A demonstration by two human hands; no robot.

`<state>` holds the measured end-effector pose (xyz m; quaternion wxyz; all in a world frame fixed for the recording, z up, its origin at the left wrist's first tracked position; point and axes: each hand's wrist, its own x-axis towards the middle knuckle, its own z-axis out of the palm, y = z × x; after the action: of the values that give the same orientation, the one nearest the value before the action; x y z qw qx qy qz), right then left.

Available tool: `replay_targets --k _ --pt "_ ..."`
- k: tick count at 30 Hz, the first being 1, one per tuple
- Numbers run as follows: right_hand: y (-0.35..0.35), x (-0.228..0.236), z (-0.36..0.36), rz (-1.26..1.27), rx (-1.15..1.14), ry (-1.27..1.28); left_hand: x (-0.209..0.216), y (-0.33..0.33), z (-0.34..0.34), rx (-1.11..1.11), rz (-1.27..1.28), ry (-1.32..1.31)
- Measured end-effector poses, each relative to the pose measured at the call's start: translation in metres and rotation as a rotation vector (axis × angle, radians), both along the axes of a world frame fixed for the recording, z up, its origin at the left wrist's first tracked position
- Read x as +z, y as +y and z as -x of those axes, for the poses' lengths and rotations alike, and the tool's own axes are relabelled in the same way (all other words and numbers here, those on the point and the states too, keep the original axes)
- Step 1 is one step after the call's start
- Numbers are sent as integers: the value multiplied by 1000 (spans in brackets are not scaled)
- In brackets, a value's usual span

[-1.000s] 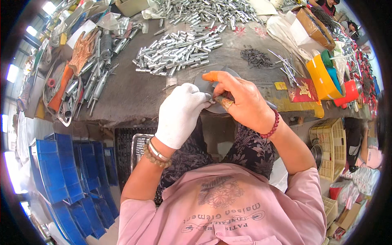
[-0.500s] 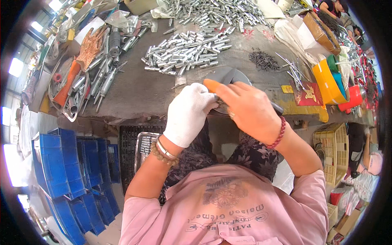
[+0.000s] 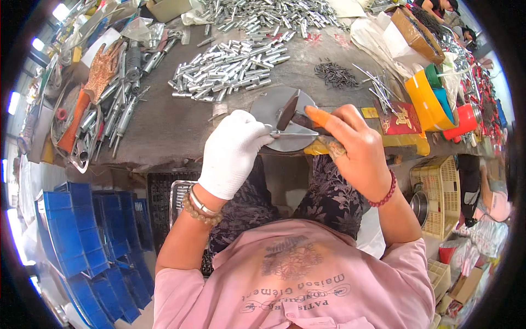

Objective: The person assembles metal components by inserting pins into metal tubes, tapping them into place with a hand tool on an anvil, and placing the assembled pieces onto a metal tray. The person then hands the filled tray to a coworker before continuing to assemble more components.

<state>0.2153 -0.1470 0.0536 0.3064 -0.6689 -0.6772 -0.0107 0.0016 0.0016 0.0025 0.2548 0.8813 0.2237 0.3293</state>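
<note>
My left hand [image 3: 233, 156], in a white knit glove, pinches a thin metal rod [image 3: 296, 134] above the near part of a round grey metal disc [image 3: 260, 107] at the bench edge. Its left end disappears into the glove's fingertips. Bare except for an orange finger cover, my right hand [image 3: 356, 145] is closed around the handle of what looks like a small hammer [image 3: 288, 112]. The dark wedge-shaped head is over the disc, just beyond the rod. The fingers hide most of the handle. Whether the rod touches the disc, I cannot tell.
Silvery metal sleeves [image 3: 224, 71] lie heaped beyond the disc, with small dark pins [image 3: 335, 74] and thin rods [image 3: 381, 88] to the right. Tools and an orange glove [image 3: 82, 118] crowd the left. Blue bins [image 3: 76, 230] stand lower left, a yellow crate [image 3: 444, 197] lower right.
My right hand has moved right and down, away from my left hand, uncovering the disc, hammer head and rod. The left hand stays pinched. The whole view has shifted slightly.
</note>
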Motion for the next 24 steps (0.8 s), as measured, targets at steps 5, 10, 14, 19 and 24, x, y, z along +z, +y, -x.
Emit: replay_targets --k 5,10,14,19,24 --pt "-8 -8 13 -144 7 -106 -3 1 -1 -20 -37 -2" --pt "-3 -8 14 -99 6 -72 -2 2 -2 -28 -55 5" --pt "3 -5 10 -147 6 162 -5 3 2 -34 -5 -43" --pt "14 -18 -8 33 19 77 -8 7 7 -64 100 -38" --pt "3 -19 14 31 13 -173 -13 7 8 -75 96 -78"
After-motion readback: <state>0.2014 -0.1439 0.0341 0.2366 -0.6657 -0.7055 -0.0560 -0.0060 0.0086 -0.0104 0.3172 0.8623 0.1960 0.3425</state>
